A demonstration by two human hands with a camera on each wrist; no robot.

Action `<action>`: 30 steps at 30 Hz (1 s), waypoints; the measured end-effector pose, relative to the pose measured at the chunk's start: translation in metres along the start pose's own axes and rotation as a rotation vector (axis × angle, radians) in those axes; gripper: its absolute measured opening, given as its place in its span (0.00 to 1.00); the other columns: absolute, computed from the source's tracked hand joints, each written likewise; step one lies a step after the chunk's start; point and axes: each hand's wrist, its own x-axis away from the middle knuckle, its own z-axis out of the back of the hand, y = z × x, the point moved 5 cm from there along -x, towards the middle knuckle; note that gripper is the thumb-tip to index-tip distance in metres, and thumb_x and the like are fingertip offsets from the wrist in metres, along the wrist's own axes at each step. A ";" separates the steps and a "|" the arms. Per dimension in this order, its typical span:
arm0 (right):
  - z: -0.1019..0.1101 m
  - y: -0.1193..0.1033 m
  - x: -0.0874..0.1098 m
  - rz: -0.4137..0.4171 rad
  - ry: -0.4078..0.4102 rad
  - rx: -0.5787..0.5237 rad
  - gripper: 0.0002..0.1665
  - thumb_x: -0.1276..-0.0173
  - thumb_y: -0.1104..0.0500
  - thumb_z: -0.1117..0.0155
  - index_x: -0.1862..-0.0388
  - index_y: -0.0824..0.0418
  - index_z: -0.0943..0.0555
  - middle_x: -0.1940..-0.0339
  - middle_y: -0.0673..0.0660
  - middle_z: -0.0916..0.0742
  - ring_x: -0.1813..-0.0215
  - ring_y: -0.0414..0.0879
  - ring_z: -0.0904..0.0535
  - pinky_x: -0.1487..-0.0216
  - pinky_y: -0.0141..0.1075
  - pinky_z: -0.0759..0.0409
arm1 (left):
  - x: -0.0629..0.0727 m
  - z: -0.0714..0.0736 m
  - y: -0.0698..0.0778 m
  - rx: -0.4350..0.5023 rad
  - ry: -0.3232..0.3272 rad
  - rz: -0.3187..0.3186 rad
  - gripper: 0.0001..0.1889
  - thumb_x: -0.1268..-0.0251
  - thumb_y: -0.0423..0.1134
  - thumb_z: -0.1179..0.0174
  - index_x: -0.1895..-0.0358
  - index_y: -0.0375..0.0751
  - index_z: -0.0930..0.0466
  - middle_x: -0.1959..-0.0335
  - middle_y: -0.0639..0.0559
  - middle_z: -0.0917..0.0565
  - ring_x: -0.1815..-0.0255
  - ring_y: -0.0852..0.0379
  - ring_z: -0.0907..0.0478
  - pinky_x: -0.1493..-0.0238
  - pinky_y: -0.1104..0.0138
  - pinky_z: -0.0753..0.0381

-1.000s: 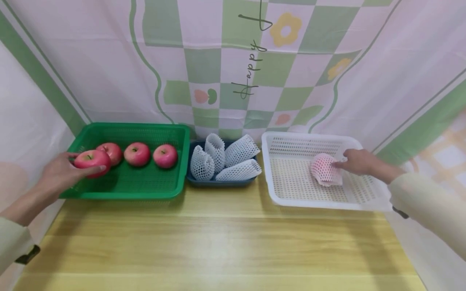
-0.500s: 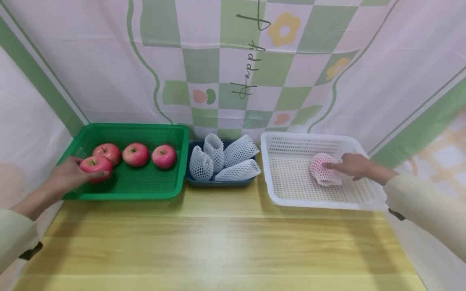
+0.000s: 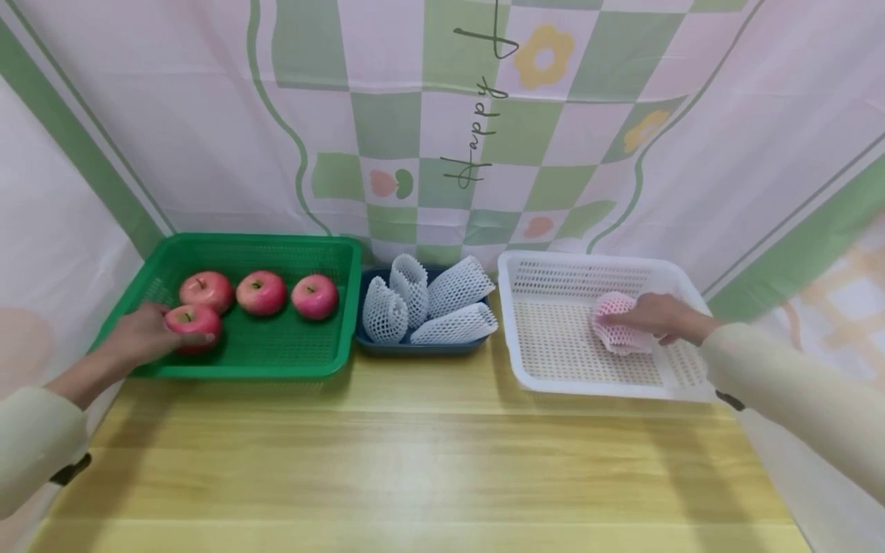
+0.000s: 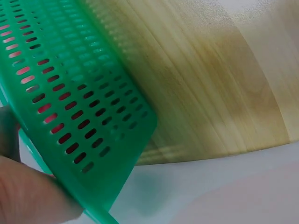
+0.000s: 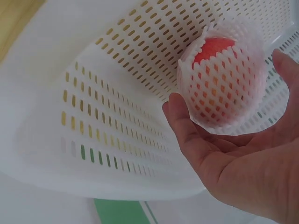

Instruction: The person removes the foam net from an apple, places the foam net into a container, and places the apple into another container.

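My left hand (image 3: 145, 336) holds a red apple (image 3: 193, 326) at the near left of the green basket (image 3: 276, 361). Three more apples, among them one (image 3: 260, 293) in the middle, lie in a row behind it. In the left wrist view the basket wall hides most of that hand. My right hand (image 5: 252, 163) reaches into the white basket (image 3: 553, 380), thumb and fingers spread around an apple in a pinkish-white foam net (image 5: 219, 88). Red skin shows at the net's opening. A small gap appears between the thumb and the net.
Between the baskets stands a dark blue tray (image 3: 422, 349) holding several white foam nets (image 3: 452, 324). All three containers stand on a wooden table (image 3: 415, 461) against a checkered curtain (image 3: 456, 130).
My left hand has lowered its apple and shifted it right, deeper into the green basket. My right hand has moved left, over the netted apple, which stays in place.
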 end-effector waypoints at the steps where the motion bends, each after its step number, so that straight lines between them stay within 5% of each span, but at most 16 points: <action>1: -0.001 -0.001 0.000 -0.002 -0.003 -0.003 0.56 0.26 0.26 0.43 0.41 0.82 0.28 0.59 0.68 0.18 0.60 0.54 0.21 0.61 0.45 0.13 | 0.000 0.000 -0.001 0.000 -0.001 0.002 0.30 0.37 0.62 0.28 0.70 0.38 0.30 0.78 0.52 0.29 0.72 0.51 0.30 0.72 0.63 0.30; 5: -0.004 -0.001 -0.002 -0.010 -0.011 -0.016 0.59 0.25 0.26 0.44 0.35 0.85 0.33 0.51 0.74 0.17 0.57 0.57 0.20 0.61 0.46 0.13 | -0.002 -0.003 -0.005 -0.004 -0.016 0.010 0.31 0.39 0.61 0.27 0.75 0.43 0.35 0.81 0.55 0.35 0.75 0.53 0.33 0.73 0.63 0.32; 14: -0.010 0.000 -0.010 -0.032 -0.036 -0.025 0.57 0.26 0.26 0.43 0.36 0.83 0.30 0.60 0.65 0.16 0.62 0.52 0.21 0.60 0.45 0.15 | -0.008 -0.008 -0.005 -0.021 -0.029 -0.018 0.30 0.40 0.61 0.26 0.80 0.48 0.37 0.82 0.57 0.35 0.77 0.54 0.33 0.74 0.63 0.33; 18: -0.014 0.000 -0.014 -0.011 -0.033 -0.052 0.53 0.26 0.28 0.41 0.39 0.81 0.25 0.64 0.62 0.16 0.67 0.49 0.22 0.65 0.42 0.17 | -0.006 -0.007 -0.003 -0.039 -0.036 -0.018 0.29 0.39 0.60 0.27 0.75 0.43 0.33 0.79 0.52 0.29 0.74 0.51 0.29 0.73 0.63 0.30; 24: -0.014 -0.003 -0.018 0.038 0.029 -0.041 0.38 0.24 0.34 0.38 0.59 0.72 0.15 0.71 0.59 0.18 0.68 0.49 0.20 0.66 0.39 0.18 | -0.004 -0.007 0.002 -0.121 -0.069 -0.032 0.29 0.37 0.60 0.29 0.76 0.41 0.31 0.78 0.49 0.25 0.71 0.47 0.27 0.71 0.60 0.26; 30: -0.014 -0.002 -0.024 -0.003 0.067 -0.102 0.37 0.29 0.37 0.31 0.58 0.73 0.19 0.69 0.60 0.18 0.65 0.53 0.18 0.63 0.41 0.14 | -0.002 -0.005 0.002 -0.154 -0.059 -0.034 0.34 0.37 0.59 0.28 0.64 0.24 0.27 0.70 0.33 0.19 0.65 0.36 0.21 0.63 0.49 0.18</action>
